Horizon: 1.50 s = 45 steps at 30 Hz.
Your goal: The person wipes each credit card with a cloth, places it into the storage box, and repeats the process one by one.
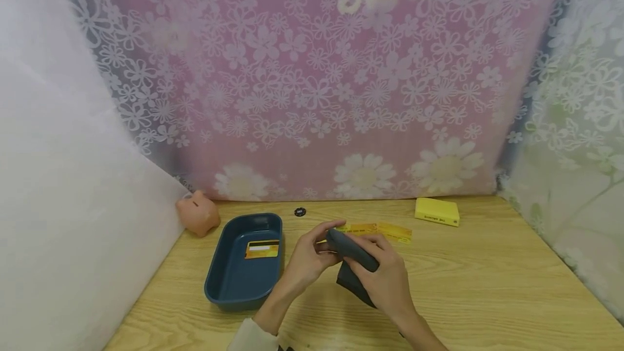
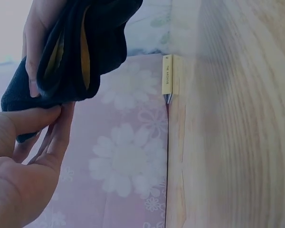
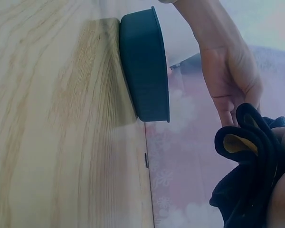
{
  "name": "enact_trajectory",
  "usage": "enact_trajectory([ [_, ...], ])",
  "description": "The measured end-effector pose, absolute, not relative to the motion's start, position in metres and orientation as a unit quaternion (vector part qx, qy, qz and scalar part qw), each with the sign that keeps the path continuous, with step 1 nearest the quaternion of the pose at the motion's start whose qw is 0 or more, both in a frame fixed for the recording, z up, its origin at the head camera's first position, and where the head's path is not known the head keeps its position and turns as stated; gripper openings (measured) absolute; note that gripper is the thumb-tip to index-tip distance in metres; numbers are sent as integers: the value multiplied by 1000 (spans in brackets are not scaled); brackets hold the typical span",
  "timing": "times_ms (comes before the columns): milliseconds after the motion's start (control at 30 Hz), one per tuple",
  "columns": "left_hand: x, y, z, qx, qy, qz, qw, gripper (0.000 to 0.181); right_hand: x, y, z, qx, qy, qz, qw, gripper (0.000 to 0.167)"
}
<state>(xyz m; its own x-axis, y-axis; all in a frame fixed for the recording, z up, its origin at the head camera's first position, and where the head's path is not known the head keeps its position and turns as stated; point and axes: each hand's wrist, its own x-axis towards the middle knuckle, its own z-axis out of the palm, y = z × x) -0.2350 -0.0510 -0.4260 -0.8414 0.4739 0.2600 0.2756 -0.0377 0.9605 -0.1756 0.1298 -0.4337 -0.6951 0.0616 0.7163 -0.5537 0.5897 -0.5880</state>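
Both hands hold a dark folded piece of fabric [image 1: 352, 248] above the middle of the table. In the left wrist view, yellow lining shows inside the folds of the fabric [image 2: 66, 90]. My left hand [image 1: 308, 259] pinches its left end between thumb and fingers. My right hand [image 1: 390, 280] grips the other side, with a flap hanging beneath. Behind the hands lie two yellow-orange cards, the left card [image 1: 363, 228] partly hidden and the right card [image 1: 396, 233] more fully seen. Another card [image 1: 261, 249], stripe side up, lies in a blue tray [image 1: 239, 304] left of my left hand.
A pink piggy bank [image 1: 197, 214] stands behind the tray at the left. Near the back edge lies a black round chip [image 1: 299, 212]. Farther right is a yellow book-like box [image 1: 437, 212]. Floral curtains [image 1: 312, 96] hang behind and at the right.
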Motion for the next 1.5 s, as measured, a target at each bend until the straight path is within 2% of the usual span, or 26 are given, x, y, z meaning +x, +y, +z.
enact_trajectory([
  [433, -229, -52, -427, 266, 650, 710, 48, 57, -178, 138, -435, 129, -820, 378, 409, 60],
  [767, -228, -55, -425, 235, 631, 737, 58, 57, -181, 162, -440, 90, -825, 395, 394, 60],
  [1167, -228, -61, -428, 216, 649, 724, 89, 59, -177, 191, -443, 22, -821, 422, 384, 51],
  [1500, -234, -62, -426, 247, 656, 709, 74, 62, -173, 177, -429, 61, -811, 453, 366, 55],
])
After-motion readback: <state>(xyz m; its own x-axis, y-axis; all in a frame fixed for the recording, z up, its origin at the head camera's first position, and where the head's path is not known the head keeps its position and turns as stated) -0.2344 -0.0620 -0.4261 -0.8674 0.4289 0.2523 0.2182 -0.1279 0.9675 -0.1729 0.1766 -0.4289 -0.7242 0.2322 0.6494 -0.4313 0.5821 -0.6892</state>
